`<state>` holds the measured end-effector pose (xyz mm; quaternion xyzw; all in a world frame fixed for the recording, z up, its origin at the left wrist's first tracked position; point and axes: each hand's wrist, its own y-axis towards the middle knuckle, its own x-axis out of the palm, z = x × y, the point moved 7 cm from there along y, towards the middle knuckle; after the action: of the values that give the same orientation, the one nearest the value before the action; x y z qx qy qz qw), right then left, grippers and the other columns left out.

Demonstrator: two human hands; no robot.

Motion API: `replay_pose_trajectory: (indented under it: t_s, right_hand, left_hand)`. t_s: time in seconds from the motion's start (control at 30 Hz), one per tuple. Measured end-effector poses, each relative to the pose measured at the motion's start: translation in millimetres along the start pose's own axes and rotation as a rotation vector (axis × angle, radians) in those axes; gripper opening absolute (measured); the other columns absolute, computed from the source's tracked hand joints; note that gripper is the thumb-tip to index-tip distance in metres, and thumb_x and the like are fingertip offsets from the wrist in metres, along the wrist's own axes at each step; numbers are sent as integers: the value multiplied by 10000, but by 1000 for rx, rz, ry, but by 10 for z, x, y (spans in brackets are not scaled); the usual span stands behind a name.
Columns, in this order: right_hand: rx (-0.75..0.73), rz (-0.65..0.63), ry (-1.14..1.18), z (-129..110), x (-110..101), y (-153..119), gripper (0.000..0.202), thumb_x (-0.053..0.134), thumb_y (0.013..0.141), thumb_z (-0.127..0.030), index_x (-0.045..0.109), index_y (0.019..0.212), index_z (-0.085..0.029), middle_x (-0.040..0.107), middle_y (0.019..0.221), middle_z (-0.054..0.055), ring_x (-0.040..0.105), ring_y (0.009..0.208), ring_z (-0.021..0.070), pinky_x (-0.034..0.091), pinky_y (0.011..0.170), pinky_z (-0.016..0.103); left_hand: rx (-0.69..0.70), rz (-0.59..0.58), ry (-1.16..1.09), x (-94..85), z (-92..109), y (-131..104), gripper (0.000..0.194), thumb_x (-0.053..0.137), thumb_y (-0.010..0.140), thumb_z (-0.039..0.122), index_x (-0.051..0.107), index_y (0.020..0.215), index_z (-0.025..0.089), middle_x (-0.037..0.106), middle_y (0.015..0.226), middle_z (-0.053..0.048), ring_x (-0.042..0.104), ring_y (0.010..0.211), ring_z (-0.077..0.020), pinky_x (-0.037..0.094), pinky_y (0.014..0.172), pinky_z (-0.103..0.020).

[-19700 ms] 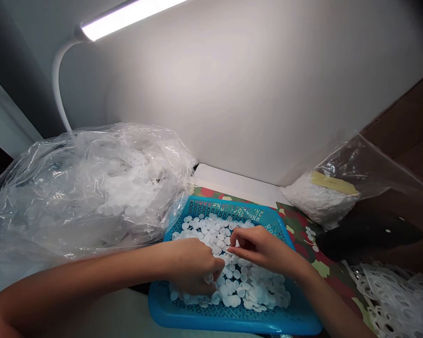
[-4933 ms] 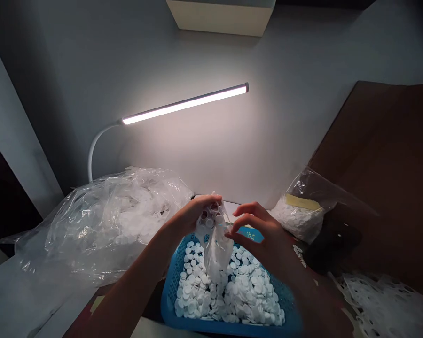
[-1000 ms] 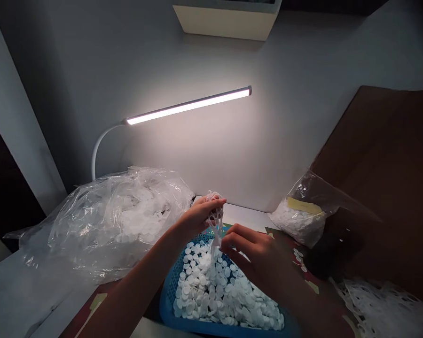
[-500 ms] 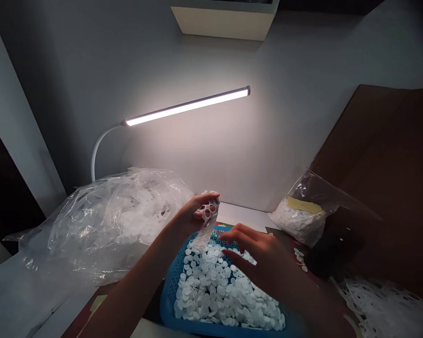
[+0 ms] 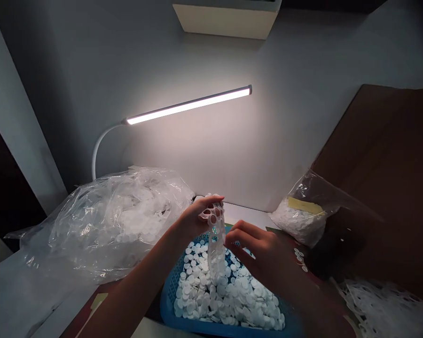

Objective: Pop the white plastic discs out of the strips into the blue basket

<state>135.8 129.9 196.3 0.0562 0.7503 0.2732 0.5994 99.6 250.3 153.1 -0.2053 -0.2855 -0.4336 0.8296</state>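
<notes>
My left hand (image 5: 197,217) is closed on the top of a thin white strip punched with round holes (image 5: 216,253). The strip hangs down over a blue plastic basket (image 5: 167,300), its lower part clouded and translucent. My right hand (image 5: 255,244) is at the strip's right edge, fingers curled and the tips pinched together there; the exact contact is partly hidden. Many small white discs (image 5: 204,300) cover the bottom of the basket, below both hands.
A large clear bag of white pieces (image 5: 127,216) lies left. A smaller bag with a yellow label (image 5: 299,220) stands right, near some loose discs (image 5: 300,259). White perforated scraps (image 5: 387,305) are heaped at lower right. A lit lamp (image 5: 190,105) reaches across above.
The strip now hangs straighter and lower over the basket. My left hand has shifted slightly right, and my right hand's spread fingers have drawn together at the strip's edge.
</notes>
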Motion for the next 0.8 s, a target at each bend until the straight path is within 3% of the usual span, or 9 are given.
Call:
replay_pose_trajectory:
  t_s: [0.13,0.23,0.37,0.43,0.63,0.8]
  right_hand:
    - [-32,-101,87,-2,10,-13,113,457,838,-121,528,810,-205,549,800,-8,476,605,90,341,536,214]
    - [-40,-166,191,0,7,-35,100,486,818,-112,528,807,-203,561,817,-10,509,658,93,373,567,209]
    - [-201,-459,374,-221,141,-180,79,545,789,-131,560,778,-208,587,838,-26,555,699,78,412,602,180]
    - [-224,-508,383,-285,174,-223,76,538,801,-143,566,796,-213,593,854,-28,561,687,73,419,606,179]
    - [-68,-316,210,-57,170,-102,77,497,827,-164,549,812,-220,585,825,-16,549,642,95,401,566,212]
    - [41,-209,210,123,119,-24,58,494,841,-229,531,796,-222,577,801,-19,535,649,108,402,574,230]
  left_hand:
    - [-25,-26,-23,-23,-13,32,273,636,700,213,432,532,147,305,377,88,229,297,0,203,302,-145]
    - [-31,-40,-42,-11,-5,28,236,618,715,200,452,560,140,352,388,77,257,294,2,209,289,-128]
    - [-5,-38,-79,-49,132,2,173,559,748,185,485,604,126,394,415,74,226,273,26,205,278,-94]
    - [3,-45,-84,-60,204,-25,193,545,755,186,477,584,125,354,389,83,210,263,26,198,273,-92]
    - [-5,-90,-34,28,186,-107,209,582,736,237,487,575,144,335,365,76,287,283,-20,212,283,-154]
    - [-1,-117,12,62,135,-137,234,587,728,243,463,550,157,353,392,64,301,319,-36,240,330,-186]
